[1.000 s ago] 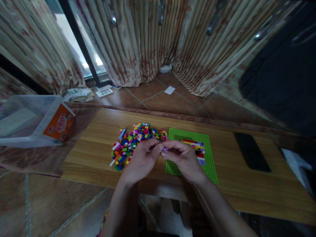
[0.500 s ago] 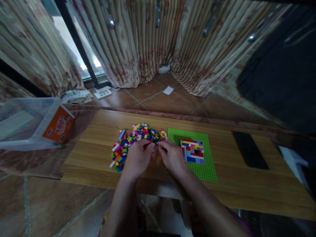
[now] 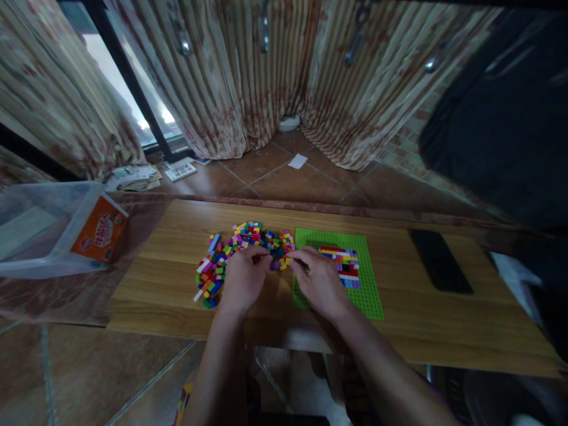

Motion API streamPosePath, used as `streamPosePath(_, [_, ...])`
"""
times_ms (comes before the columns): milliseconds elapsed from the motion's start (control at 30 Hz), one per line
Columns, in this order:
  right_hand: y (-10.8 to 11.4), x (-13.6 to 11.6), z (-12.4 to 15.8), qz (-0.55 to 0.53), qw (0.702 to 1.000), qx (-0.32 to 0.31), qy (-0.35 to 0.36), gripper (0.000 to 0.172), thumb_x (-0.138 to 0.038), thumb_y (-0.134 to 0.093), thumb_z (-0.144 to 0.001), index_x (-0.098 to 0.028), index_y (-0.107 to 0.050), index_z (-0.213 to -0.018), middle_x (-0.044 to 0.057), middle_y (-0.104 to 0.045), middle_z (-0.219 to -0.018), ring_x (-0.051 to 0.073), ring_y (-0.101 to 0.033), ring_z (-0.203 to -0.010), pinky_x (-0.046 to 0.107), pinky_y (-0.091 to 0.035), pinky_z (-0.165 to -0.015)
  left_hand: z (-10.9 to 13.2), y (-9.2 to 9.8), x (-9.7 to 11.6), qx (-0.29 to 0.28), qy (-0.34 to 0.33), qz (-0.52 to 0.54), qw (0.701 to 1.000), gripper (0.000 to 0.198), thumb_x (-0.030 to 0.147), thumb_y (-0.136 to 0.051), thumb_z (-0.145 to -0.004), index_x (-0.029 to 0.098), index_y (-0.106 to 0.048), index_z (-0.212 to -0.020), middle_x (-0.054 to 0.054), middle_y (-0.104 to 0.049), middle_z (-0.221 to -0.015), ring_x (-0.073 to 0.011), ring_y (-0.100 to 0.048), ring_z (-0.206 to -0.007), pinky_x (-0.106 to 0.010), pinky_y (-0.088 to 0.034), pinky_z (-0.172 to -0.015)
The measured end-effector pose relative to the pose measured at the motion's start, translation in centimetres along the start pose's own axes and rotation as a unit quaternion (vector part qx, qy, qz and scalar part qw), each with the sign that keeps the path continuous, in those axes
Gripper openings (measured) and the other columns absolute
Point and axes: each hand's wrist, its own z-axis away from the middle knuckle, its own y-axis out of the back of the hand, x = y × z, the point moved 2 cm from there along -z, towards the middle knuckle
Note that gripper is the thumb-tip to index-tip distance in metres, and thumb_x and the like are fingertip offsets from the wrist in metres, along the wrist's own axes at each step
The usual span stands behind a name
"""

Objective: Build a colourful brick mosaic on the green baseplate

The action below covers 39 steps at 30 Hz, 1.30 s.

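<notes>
Head view: I look down on the work from above, at a distance; the smallest contacts blur for me, so I would favour slow, short moves.
Wooden table [image 3: 408, 331]: it runs under all the work; I would brace lightly on it and let only the fingers do the fine motion.
Transparent box [image 3: 44, 260]: beside the table's left end, well apart from the bricks; I see no call to reach that way.
Brick pile [image 3: 246, 236]: loose, mixed colours, left of the baseplate; I would draw single pieces from its near edge instead of digging into the middle.
Green baseplate [image 3: 370, 299]: flat on the table, partly covered by the right hand [image 3: 320, 281]; I would ride high over it so nothing gets nudged.
Right hand: over the baseplate's left side, thumb and forefinger narrow, pointing at the pile; I cannot tell whether a brick sits between them.
Left hand [image 3: 244, 278]: in front of the pile, hiding part of it, fingertips nearly together; what they pinch, if anything, I cannot tell.
Built patch [image 3: 352, 260]: joined rows on the baseplate, partly behind the right hand; a brick added there wants squaring with the rows, then straight pressure.
Yellow bricks [image 3: 284, 263]: at the pile's edge, beside the right fingertips; I would take one by opposite sides, top left free.
</notes>
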Motion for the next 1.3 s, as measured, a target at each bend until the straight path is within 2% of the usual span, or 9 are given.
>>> streamPosePath(167, [2.8, 0.2, 0.0, -0.025, 0.998, 0.054, 0.025, 0.019, -0.017, -0.051, -0.09, -0.024, -0.07, -0.091, 0.003, -0.071, -0.089, 0.017, -0.066, -0.084, 0.03, -0.051, -0.076, 0.0, -0.9, 0.5, -0.03, 0.003, 0.115, 0.993, 0.022, 0.027, -0.063, -0.075, 0.015, -0.073, -0.091, -0.004, -0.073, -0.079, -0.0164, -0.064, -0.07, -0.027, -0.048, -0.066])
streamPosePath(267, [5.7, 1.4, -0.1, -0.026, 0.989, 0.142, 0.021, 0.016, -0.022, -0.054, -0.089, -0.024, -0.07, -0.09, 0.002, -0.071, -0.087, 0.016, -0.066, -0.082, 0.03, -0.052, -0.075, 0.1, -2.1, 1.1, -0.055, -0.012, 0.147, 0.988, 0.021, 0.026, -0.062, -0.077, 0.015, -0.072, -0.092, -0.005, -0.073, -0.084, -0.017, -0.065, -0.075, -0.028, -0.049, -0.07])
streamPosePath(400, [9.4, 4.3, -0.1, -0.049, 0.952, 0.298, -0.049, 0.014, -0.029, -0.059, -0.084, -0.022, -0.071, -0.087, 0.002, -0.07, -0.076, 0.015, -0.064, -0.066, 0.029, -0.052, -0.062, 1.0, -4.5, 2.3, -0.103, -0.05, 0.151, 0.982, 0.022, 0.024, -0.055, -0.083, 0.016, -0.069, -0.098, -0.005, -0.072, -0.087, -0.0165, -0.066, -0.077, -0.029, -0.051, -0.073])
streamPosePath(500, [10.9, 6.0, 0.2, -0.078, 0.927, 0.352, -0.106, 0.016, -0.03, -0.061, -0.082, -0.02, -0.071, -0.087, 0.001, -0.068, -0.069, 0.013, -0.061, -0.056, 0.028, -0.05, -0.055, 1.7, -6.2, 3.8, -0.104, -0.092, 0.139, 0.981, 0.019, 0.022, -0.056, -0.084, 0.016, -0.064, -0.1, -0.005, -0.07, -0.088, -0.0152, -0.065, -0.077, -0.027, -0.051, -0.072])
streamPosePath(700, [11.1, 7.3, 0.8, -0.099, 0.936, 0.324, -0.097, 0.016, -0.029, -0.061, -0.08, -0.018, -0.072, -0.084, 0.001, -0.067, -0.068, 0.014, -0.06, -0.057, 0.028, -0.049, -0.056, 2.4, -9.2, 6.6, -0.111, -0.163, 0.05, 0.979, 0.012, 0.019, -0.051, -0.088, 0.018, -0.063, -0.086, -0.001, -0.067, -0.082, -0.0131, -0.062, -0.075, -0.025, -0.046, -0.071])
streamPosePath(867, [11.1, 8.6, 1.1, -0.119, 0.943, 0.294, -0.105, 0.018, -0.032, -0.06, -0.081, -0.018, -0.071, -0.086, 0.001, -0.069, -0.072, 0.014, -0.062, -0.059, 0.028, -0.05, -0.057, 2.0, -11.2, 6.9, -0.071, -0.208, -0.009, 0.976, 0.014, 0.019, -0.05, -0.089, 0.02, -0.065, -0.088, -0.004, -0.066, -0.092, -0.0152, -0.061, -0.085, -0.027, -0.046, -0.079])
streamPosePath(967, [11.0, 9.5, 1.0, -0.139, 0.941, 0.286, -0.117, 0.019, -0.034, -0.061, -0.081, -0.019, -0.071, -0.085, 0.001, -0.07, -0.072, 0.015, -0.063, -0.059, 0.028, -0.05, -0.058, 1.9, -11.8, 6.7, -0.04, -0.225, -0.016, 0.973, 0.015, 0.021, -0.053, -0.089, 0.021, -0.067, -0.087, -0.004, -0.065, -0.095, -0.0151, -0.061, -0.089, -0.027, -0.047, -0.082])
streamPosePath(1133, [10.5, 10.2, 0.8, -0.203, 0.929, 0.277, -0.137, 0.019, -0.034, -0.061, -0.08, -0.019, -0.072, -0.086, 0.002, -0.071, -0.078, 0.016, -0.065, -0.064, 0.028, -0.053, -0.059, 1.9, -12.6, 6.8, -0.032, -0.229, -0.047, 0.972, 0.015, 0.024, -0.055, -0.089, 0.022, -0.07, -0.086, -0.003, -0.069, -0.092, -0.016, -0.062, -0.089, -0.029, -0.047, -0.084])
streamPosePath(1300, [10.5, 10.1, 1.2, -0.2, 0.939, 0.244, -0.137, 0.018, -0.029, -0.06, -0.081, -0.02, -0.072, -0.09, 0.002, -0.072, -0.078, 0.015, -0.064, -0.063, 0.028, -0.052, -0.062, 1.8, -13.0, 7.3, -0.023, -0.243, -0.081, 0.966, 0.014, 0.021, -0.058, -0.087, 0.023, -0.071, -0.083, -0.001, -0.073, -0.091, -0.017, -0.063, -0.09, -0.032, -0.044, -0.089])
